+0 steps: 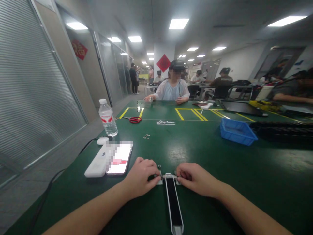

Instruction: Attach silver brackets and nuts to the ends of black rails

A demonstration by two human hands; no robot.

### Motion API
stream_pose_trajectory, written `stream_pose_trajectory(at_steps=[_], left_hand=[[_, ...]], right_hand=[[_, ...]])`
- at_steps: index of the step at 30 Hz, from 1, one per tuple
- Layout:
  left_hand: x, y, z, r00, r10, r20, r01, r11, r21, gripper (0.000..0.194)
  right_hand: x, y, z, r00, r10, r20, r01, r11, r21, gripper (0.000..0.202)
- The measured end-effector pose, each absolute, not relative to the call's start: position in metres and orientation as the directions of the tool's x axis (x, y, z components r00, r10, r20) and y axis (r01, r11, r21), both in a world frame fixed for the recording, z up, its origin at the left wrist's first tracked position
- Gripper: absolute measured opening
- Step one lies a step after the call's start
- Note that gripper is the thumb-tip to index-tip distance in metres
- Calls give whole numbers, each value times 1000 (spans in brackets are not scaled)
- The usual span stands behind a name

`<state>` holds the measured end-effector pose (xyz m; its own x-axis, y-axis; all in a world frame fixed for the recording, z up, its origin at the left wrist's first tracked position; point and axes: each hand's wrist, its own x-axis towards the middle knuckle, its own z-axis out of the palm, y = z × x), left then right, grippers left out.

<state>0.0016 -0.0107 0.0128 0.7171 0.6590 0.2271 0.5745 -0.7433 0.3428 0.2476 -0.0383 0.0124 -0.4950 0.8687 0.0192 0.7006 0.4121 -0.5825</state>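
Observation:
A long black strip with a white metal frame (pixel 174 205) lies on the green table, pointing toward me. Across its far end runs a thin metal rod (pixel 169 176), with a small plate at each side. My left hand (pixel 144 176) pinches the rod's left end between thumb and fingers. At the right end, my right hand (pixel 193 178) is closed in the same way, its thumb and forefinger on the rod. A small dark nut (pixel 159 166) rests just beyond my left fingertips.
Left on the table (pixel 195 147) are a white box (pixel 96 163), a lit phone (pixel 121 158) and a water bottle (pixel 108 119). Ahead lie small washers (pixel 146 136), red scissors (pixel 135 120) and metal pieces (pixel 166 122). A blue bin (pixel 237 131) stands right; a person (pixel 172 88) sits opposite.

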Motion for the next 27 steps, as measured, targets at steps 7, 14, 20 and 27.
stream_pose_trajectory(at_steps=[7, 14, 20, 27], left_hand=[[2, -14, 13, 709, 674, 210, 581, -726, 368, 7], [2, -15, 15, 701, 681, 212, 588, -720, 368, 10], [1, -13, 12, 715, 671, 197, 590, -730, 346, 10], [2, -15, 14, 703, 680, 207, 593, -722, 357, 8]], right_hand=[[247, -38, 11, -490, 871, 49, 696, 424, -579, 6], [247, -39, 9, -489, 870, 62, 686, 427, -588, 6], [246, -38, 10, -477, 877, 60, 697, 419, -582, 7], [246, -39, 8, -477, 877, 61, 700, 421, -576, 7]])
